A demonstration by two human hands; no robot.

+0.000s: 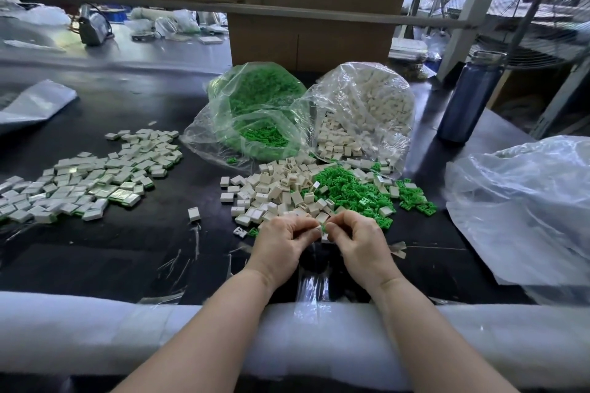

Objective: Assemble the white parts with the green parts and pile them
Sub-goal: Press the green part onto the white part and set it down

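Observation:
My left hand [281, 242] and my right hand [357, 242] meet fingertip to fingertip near the table's front. Between them they pinch a small white part with a bit of green part [323, 228] showing; the fingers hide most of it. Just beyond lie loose white parts [271, 188] and loose green parts [351, 188]. A spread pile of assembled white-and-green pieces [92, 179] covers the table's left side. One single white part [193, 213] lies apart between the piles.
Two clear bags stand behind the loose parts, one of green parts [258, 105] and one of white parts [367, 105]. A cardboard box [309, 38] stands behind them. A blue bottle [469, 99] and a large plastic bag [523, 210] sit at right. White foam padding [95, 329] lines the near edge.

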